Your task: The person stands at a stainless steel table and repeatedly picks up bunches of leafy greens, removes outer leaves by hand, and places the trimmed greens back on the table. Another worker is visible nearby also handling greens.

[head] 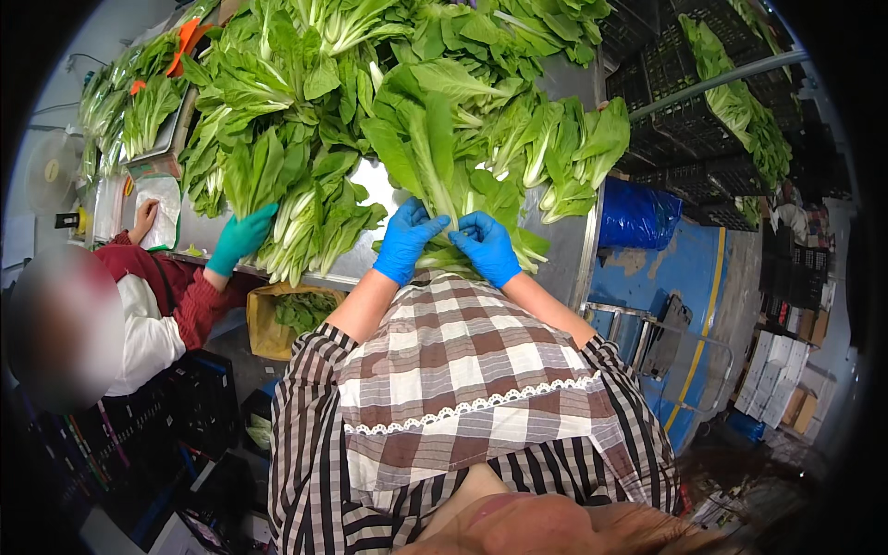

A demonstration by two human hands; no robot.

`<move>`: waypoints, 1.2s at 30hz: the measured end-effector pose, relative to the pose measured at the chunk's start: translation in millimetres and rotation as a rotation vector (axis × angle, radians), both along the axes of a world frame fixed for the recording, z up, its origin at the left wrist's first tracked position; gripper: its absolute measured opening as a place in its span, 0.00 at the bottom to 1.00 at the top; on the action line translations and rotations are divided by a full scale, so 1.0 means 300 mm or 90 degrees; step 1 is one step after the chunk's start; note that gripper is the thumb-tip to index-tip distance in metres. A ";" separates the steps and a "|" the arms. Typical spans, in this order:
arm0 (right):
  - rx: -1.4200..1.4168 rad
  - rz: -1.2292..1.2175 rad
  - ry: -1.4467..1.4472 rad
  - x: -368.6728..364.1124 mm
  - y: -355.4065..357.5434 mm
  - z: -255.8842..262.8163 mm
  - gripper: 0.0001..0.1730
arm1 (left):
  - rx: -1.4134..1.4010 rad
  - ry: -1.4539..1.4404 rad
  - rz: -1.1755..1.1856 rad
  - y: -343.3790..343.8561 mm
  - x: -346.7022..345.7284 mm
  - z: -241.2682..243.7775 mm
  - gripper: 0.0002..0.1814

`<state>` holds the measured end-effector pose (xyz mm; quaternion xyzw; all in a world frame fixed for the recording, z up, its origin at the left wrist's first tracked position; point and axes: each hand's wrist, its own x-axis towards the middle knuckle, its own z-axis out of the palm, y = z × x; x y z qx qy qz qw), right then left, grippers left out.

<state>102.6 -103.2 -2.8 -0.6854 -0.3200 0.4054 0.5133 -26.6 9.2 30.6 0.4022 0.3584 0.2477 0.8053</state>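
Observation:
My left hand (409,239) and my right hand (485,246), both in blue gloves, meet at the pale base of a leafy green vegetable (433,166). Its long leaves point away from me over the metal table (371,177). The fingertips of each hand pinch the stem end. More bunches lie around it: a bundle with white stalks (295,229) left of my left hand, and several bunches (555,149) to the right. A large heap of the same greens (312,69) covers the far part of the table.
At left, a co-worker's green-gloved hand (243,236) touches a bunch. A yellow container (267,322) with leaves stands below the table edge. Black crates (676,132) of greens are stacked at right, near a blue plastic-wrapped bundle (638,211) and a metal cart (624,312).

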 end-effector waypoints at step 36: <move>0.057 0.043 0.478 0.005 -0.014 -0.005 0.25 | -0.014 -0.126 -0.122 0.023 -0.058 -0.049 0.32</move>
